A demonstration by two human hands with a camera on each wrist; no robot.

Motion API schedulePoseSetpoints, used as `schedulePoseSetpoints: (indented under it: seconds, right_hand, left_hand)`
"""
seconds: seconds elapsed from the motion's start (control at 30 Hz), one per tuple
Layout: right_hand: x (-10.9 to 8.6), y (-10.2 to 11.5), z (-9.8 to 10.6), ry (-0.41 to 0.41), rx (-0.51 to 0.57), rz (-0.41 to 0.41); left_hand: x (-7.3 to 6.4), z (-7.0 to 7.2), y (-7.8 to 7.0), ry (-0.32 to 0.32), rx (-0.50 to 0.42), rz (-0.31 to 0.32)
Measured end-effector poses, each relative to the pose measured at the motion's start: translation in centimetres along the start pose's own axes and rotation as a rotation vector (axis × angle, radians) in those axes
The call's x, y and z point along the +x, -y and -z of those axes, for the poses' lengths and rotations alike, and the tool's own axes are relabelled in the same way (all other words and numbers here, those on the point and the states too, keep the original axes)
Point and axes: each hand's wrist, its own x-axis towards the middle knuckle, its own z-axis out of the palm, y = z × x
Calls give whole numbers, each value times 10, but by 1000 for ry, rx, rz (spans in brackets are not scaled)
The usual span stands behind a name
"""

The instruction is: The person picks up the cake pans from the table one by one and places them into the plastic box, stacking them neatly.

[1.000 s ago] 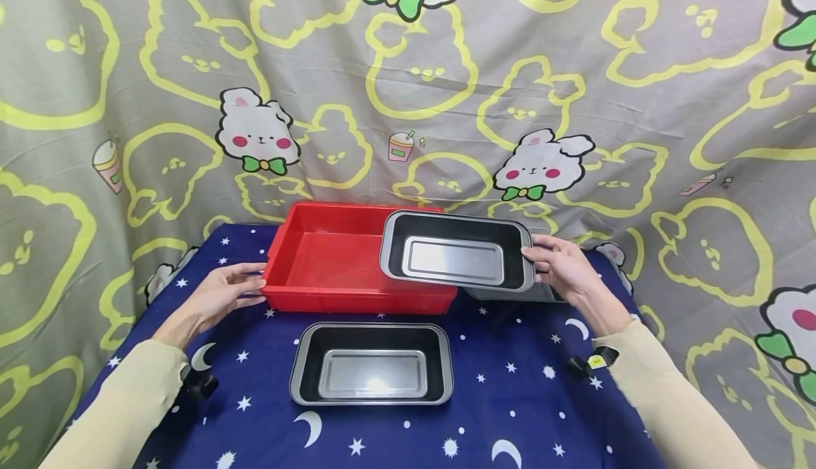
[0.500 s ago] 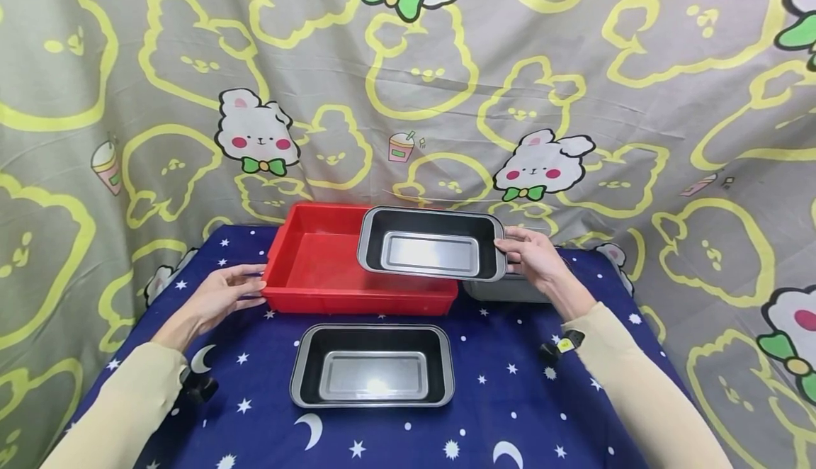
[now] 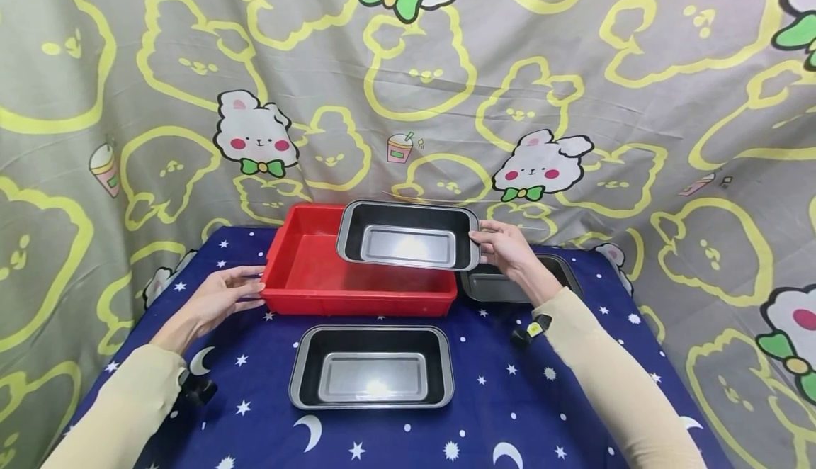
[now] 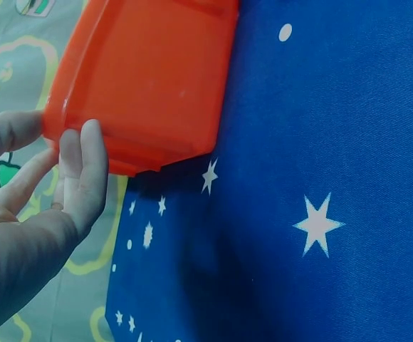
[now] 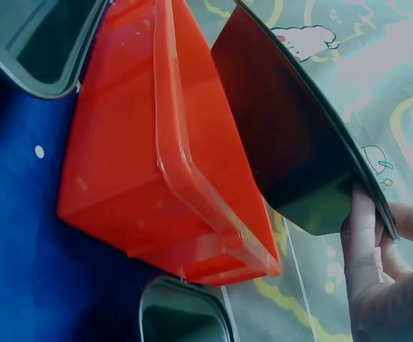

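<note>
My right hand [image 3: 506, 249] grips the right end of a dark loaf pan [image 3: 408, 236], pinching its rim between thumb and fingers. The pan is held tilted in the air over the right part of a red plastic bin [image 3: 357, 304]; in the right wrist view its dark outer side [image 5: 292, 128] stands above the bin's rim. The extended fingers of my left hand [image 3: 217, 299] touch the left end of that bin, also seen in the left wrist view. In front of the bin a second loaf pan [image 3: 372, 338] rests on the cloth.
Another dark pan [image 3: 557, 278] lies right of the bin, partly hidden by my right hand and forearm. A blue star-and-moon cloth [image 3: 510, 398] covers the table. Behind it hangs a grey curtain [image 3: 357, 79] with cartoon prints.
My right hand has carried the loaf pan leftward and slightly up, farther over the red bin. More of the pan at the right is uncovered. My left hand stays against the bin's end.
</note>
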Motion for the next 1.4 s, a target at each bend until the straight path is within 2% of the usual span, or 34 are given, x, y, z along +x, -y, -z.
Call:
schedulePoseSetpoints:
  seconds: [0.23, 0.63, 1.13, 1.4]
  right_hand:
    - [12, -1, -15, 9, 7, 5]
    - [25, -10, -35, -21, -36, 15]
    - [37, -22, -58, -7, -38, -13]
    - [41, -30, -75, -23, -76, -33]
  left_hand:
    - [1, -1, 0, 0, 13, 3]
    - [2, 0, 1, -3, 21, 2]
    - [0, -1, -1, -12, 50, 10]
    - [-1, -1, -1, -13, 60, 11]
